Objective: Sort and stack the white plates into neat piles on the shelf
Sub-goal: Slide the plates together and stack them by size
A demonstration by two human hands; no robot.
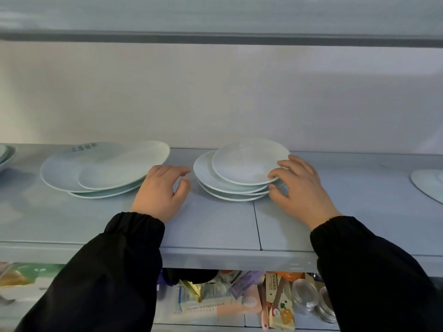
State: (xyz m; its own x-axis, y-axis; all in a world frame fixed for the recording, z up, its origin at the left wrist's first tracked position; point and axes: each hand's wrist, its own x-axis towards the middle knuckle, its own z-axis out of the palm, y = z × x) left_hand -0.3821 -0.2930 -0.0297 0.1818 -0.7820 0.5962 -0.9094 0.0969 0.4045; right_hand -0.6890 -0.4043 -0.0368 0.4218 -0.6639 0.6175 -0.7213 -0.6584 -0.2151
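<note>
Two loose piles of white plates lie on the grey shelf [215, 226]. The left pile [96, 168] is untidy, with a small plate overlapping larger ones and dark lettering on one rim. The right pile [235, 173] holds several plates with a small plate [247, 161] on top, shifted to the right. My right hand [299, 188] touches the right edge of that pile, thumb on the top plate's rim and fingers against the lower rims. My left hand [163, 190] hovers between the two piles, fingers curled and apart, holding nothing.
Another plate's edge [426, 185] shows at the far right of the shelf, and part of a dish [6, 154] at the far left. An upper shelf board [215, 39] runs overhead. Below lie packets, boxes [279, 300] and clear jars [304, 298].
</note>
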